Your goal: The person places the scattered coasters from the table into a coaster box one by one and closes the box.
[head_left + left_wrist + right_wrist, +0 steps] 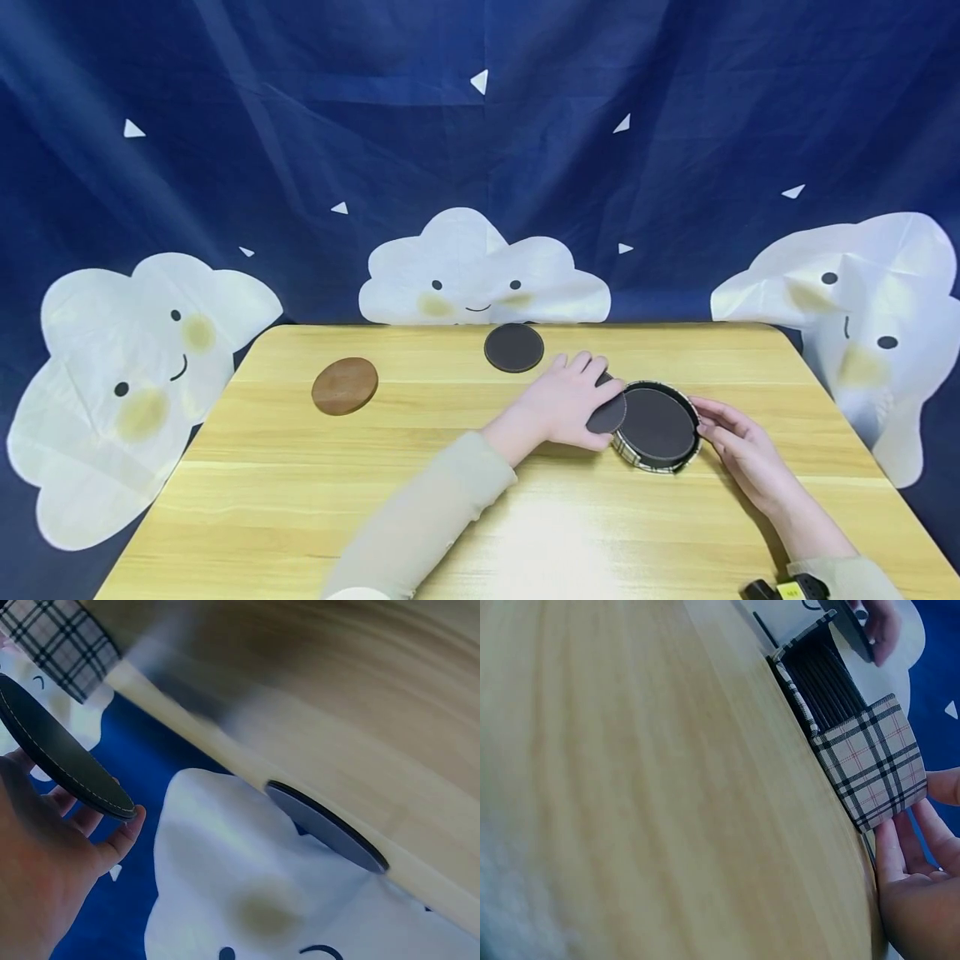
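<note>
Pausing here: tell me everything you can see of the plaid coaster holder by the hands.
The plaid holder is a low round container, its wall cream with dark and reddish checks, seemingly fabric-covered. It sits upright on the wooden table, right of centre. A stack of dark round coasters fills it; the right wrist view shows their edges through a gap in the wall. The right hand rests its fingers against the right side. The left hand holds a stitched dark coaster at its left rim.

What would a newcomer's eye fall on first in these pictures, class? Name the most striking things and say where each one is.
First, the two hands at the table's right: the left hand grips a dark round leather coaster at the rim of the plaid round coaster holder, while the right hand touches the holder's far side. Beyond them lie a second dark round coaster near the back edge and a brown round wooden coaster to the left on the light wooden table.
</note>
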Demonstrator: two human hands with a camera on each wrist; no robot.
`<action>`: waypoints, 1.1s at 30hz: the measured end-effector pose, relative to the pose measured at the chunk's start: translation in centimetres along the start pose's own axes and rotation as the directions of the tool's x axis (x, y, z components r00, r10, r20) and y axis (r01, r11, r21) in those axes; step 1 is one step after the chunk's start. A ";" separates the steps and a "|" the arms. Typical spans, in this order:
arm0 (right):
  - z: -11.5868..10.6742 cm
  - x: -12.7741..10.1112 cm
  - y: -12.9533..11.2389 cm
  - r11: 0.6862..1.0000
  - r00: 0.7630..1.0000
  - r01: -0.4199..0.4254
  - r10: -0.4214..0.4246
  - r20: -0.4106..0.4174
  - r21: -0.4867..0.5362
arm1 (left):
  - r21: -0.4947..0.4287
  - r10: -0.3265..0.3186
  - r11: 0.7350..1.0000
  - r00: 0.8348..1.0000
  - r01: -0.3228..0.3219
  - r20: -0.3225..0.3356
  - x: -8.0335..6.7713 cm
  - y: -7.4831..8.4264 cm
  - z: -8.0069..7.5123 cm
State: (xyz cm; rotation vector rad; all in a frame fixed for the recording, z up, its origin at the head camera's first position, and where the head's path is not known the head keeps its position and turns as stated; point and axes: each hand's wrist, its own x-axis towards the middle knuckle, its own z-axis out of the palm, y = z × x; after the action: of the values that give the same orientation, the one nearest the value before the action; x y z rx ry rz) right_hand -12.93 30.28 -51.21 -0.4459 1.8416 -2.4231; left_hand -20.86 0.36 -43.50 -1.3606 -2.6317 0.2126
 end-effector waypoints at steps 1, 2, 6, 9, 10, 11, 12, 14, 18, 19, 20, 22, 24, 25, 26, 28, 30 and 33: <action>0.0 0.0 0.0 1.000 1.000 -0.002 0.002 -0.002 -0.001 | 0.003 0.003 1.000 1.000 -0.003 0.002 0.2 0.3 -0.1; 0.0 -0.1 0.0 1.000 1.000 -0.005 0.005 -0.004 -0.001 | 0.006 0.006 1.000 1.000 -0.006 0.005 0.5 0.5 -0.2; -0.1 -0.1 0.1 1.000 1.000 -0.008 0.008 -0.011 0.000 | 0.036 0.024 0.999 1.000 -0.024 0.015 1.4 1.6 -0.6; -0.2 -0.1 0.2 1.000 1.000 -0.006 0.006 -0.014 0.004 | 0.063 0.041 0.997 0.999 -0.042 0.023 2.1 2.5 -0.7; -0.2 -0.1 0.2 1.000 1.000 -0.007 0.007 -0.016 0.004 | 0.070 0.046 0.996 0.999 -0.048 0.029 2.2 2.8 -0.7; -0.2 0.0 0.3 1.000 1.000 -0.006 0.006 -0.018 0.005 | 0.075 0.052 0.996 0.998 -0.054 0.033 2.4 3.0 -0.8; -0.2 0.0 0.3 1.000 1.000 -0.004 0.004 -0.018 0.006 | 0.079 0.057 0.995 0.998 -0.060 0.035 2.5 3.3 -0.8; -0.2 -0.1 0.3 1.000 1.000 -0.002 0.002 -0.016 0.006 | 0.088 0.067 0.994 0.997 -0.070 0.037 2.7 3.8 -0.8; -0.2 0.0 0.3 1.000 1.000 0.005 -0.005 -0.005 0.003 | 0.105 0.083 0.991 0.996 -0.086 0.029 3.2 4.6 -0.8; -0.2 -0.1 0.2 1.000 1.000 0.003 -0.003 -0.003 -0.001 | 0.109 0.085 0.990 0.996 -0.088 0.028 3.4 4.8 -0.8; -0.3 0.0 0.2 1.000 1.000 0.002 -0.002 -0.003 -0.004 | 0.114 0.087 0.989 0.996 -0.089 0.026 3.5 4.9 -0.8; -0.3 -0.1 0.1 1.000 1.000 -0.007 0.007 -0.004 -0.014 | 0.119 0.088 0.989 0.996 -0.091 0.030 3.9 5.3 -0.7; -0.3 -0.1 0.1 1.000 1.000 -0.019 0.019 -0.008 -0.025 | 0.120 0.087 0.989 0.996 -0.091 0.037 4.2 5.6 -0.6; -0.4 -0.1 0.0 0.999 1.000 -0.025 0.025 -0.011 -0.033 | 0.120 0.086 0.989 0.995 -0.091 0.045 4.4 5.7 -0.6; -0.4 -0.1 0.0 0.999 0.999 -0.031 0.031 -0.014 -0.040 | 0.121 0.085 0.988 0.995 -0.091 0.054 4.5 5.9 -0.5; -0.4 -0.1 -0.1 0.998 0.999 -0.041 0.040 -0.019 -0.050 | 0.115 0.081 0.989 0.994 -0.089 0.074 4.8 6.1 -0.4; -0.4 -0.1 -0.1 0.997 0.999 -0.045 0.044 -0.020 -0.060 | 0.112 0.076 0.990 0.993 -0.086 0.090 5.1 6.3 -0.4; -0.5 -0.1 -0.1 0.997 0.999 -0.043 0.042 -0.015 -0.062 | 0.097 0.074 0.992 0.992 -0.084 0.102 5.4 6.5 -0.3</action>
State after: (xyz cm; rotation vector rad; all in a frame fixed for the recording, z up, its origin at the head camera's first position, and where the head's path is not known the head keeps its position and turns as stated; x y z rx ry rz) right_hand -13.00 30.75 -51.26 -0.3913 1.9159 -2.3532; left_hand -18.70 8.51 -44.07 -1.4576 -2.6063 0.4278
